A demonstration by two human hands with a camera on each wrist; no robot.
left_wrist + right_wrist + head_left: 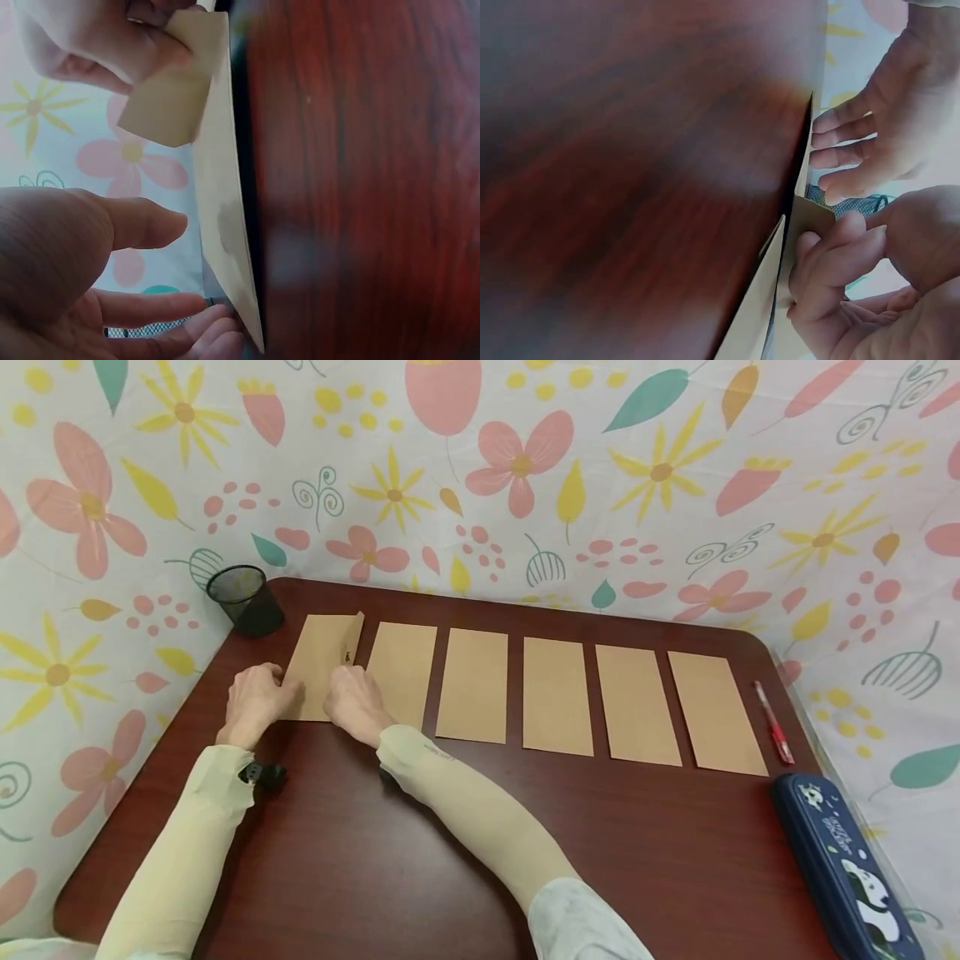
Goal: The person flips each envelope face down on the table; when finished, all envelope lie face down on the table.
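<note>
A brown kraft-paper piece [313, 652] lies at the left end of a row, its right side lifted as a flap [161, 112] with a small dark mark showing on it in the head view. My right hand [355, 700] pinches that flap near its lower corner; its bent fingers [832, 270] show in the right wrist view. At the left edge of the same piece rests my left hand [255, 700]. Its fingers [847, 135] are fairly straight with the tips against the paper, and its thumb [150, 223] is held apart from them.
Several matching brown pieces [472, 685] continue the row to the right on the dark wood table [420, 860]. Behind my left hand stands a black mesh pen cup [247, 602]. On the far right are a red pen [772, 722] and a navy panda pencil case [843, 860].
</note>
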